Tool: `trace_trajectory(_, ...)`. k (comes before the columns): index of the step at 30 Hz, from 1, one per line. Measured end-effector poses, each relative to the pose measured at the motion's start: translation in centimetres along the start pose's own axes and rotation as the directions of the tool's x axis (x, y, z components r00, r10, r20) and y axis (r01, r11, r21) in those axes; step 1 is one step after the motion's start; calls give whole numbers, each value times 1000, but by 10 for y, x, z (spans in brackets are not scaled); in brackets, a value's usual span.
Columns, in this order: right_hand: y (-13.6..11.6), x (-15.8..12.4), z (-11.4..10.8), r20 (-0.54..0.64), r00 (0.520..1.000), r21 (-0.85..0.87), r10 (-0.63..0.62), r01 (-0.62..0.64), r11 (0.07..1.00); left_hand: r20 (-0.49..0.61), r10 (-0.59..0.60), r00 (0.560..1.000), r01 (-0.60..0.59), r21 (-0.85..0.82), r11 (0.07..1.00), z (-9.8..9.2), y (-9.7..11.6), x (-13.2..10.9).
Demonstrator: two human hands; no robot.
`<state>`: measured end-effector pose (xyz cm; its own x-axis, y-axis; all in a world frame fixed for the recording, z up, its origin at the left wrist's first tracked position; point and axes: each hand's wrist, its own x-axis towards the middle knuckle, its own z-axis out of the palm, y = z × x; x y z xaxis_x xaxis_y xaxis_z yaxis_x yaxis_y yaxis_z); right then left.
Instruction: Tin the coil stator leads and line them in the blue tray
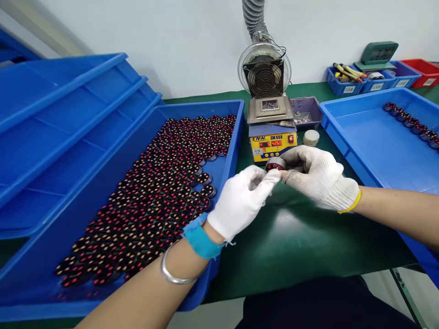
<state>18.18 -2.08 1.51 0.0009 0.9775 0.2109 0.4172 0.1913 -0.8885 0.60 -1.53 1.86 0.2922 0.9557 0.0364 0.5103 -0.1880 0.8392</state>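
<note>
Both hands wear white knit gloves and meet over the green mat (pixel 295 237) in front of a solder pot. My right hand (pixel 318 178) is closed around a small round dark coil part with red windings (pixel 275 164). My left hand (pixel 242 201) pinches at the same part with fingertips together. A blue tray (pixel 236 132) on the left holds several rows of the same red-and-black round parts (pixel 154 201). Another blue tray (pixel 370 137) on the right has a short row of those parts (pixel 411 121) at its far corner.
A yellow-fronted solder pot with red digits (pixel 272 139) stands behind my hands, a fan and extraction hose (pixel 265 68) above it. Stacked blue trays (pixel 58 123) sit far left. A purple bin (pixel 307 112), small blue and red bins (pixel 377 80), and a white roll (pixel 311 137) lie at the back.
</note>
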Motion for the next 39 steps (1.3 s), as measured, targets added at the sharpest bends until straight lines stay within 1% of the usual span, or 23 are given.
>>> trace_trajectory(2,1,1,-2,4,1000,-34,6,-6,999,27,29,999,-27,-46,999,4,-4,1)
trace_trajectory(4,1,11,-8,-35,999,-93,-13,9,996,48,78,996,-76,-42,996,6,-6,0)
trace_trajectory(5,1,20,-13,-64,997,-143,-35,26,989,73,102,992,-100,-29,995,5,-6,-1)
trace_trajectory(7,-2,46,-25,-111,988,-306,-111,72,949,155,137,978,-147,50,988,5,-5,-3)
trace_trajectory(8,-5,63,-30,-130,979,-414,-156,89,906,210,146,967,-173,116,978,5,-4,-3)
trace_trajectory(9,-7,82,-35,-133,971,-530,-199,100,842,268,144,953,-198,187,962,5,-4,-3)
trace_trajectory(11,-11,121,-42,-154,959,-716,-236,57,696,371,110,922,-232,302,925,5,-5,-2)
trace_trajectory(12,-12,140,-42,-128,964,-782,-234,47,622,412,86,907,-236,331,914,6,-6,-1)
trace_trajectory(13,-13,157,-42,-107,967,-827,-233,44,560,445,61,893,-233,343,910,6,-8,0)
trace_trajectory(15,-12,185,-37,-49,975,-883,-216,59,466,490,16,871,-217,355,909,5,-11,3)
trace_trajectory(17,-10,204,-30,1,978,-911,-207,86,402,508,-13,861,-206,371,905,5,-15,4)
trace_trajectory(19,-7,214,-23,37,979,-928,-199,108,357,516,-28,856,-203,386,900,4,-19,6)
trace_trajectory(22,-2,220,-14,70,981,-936,-178,127,329,517,-26,856,-210,392,896,4,-24,6)
trace_trajectory(25,1,220,-9,93,984,-937,-149,137,320,517,-19,856,-216,390,895,5,-27,5)
trace_trajectory(31,2,222,-7,82,987,-926,-136,126,356,517,20,856,-237,358,903,6,-30,3)
trace_trajectory(33,0,222,-9,74,987,-924,-146,122,361,497,29,867,-225,339,913,6,-30,3)
trace_trajectory(35,-4,221,-12,60,984,-918,-168,121,379,457,40,888,-206,319,925,6,-29,5)
trace_trajectory(39,-14,215,-19,31,980,-887,-197,117,446,371,54,927,-161,264,951,4,-25,10)
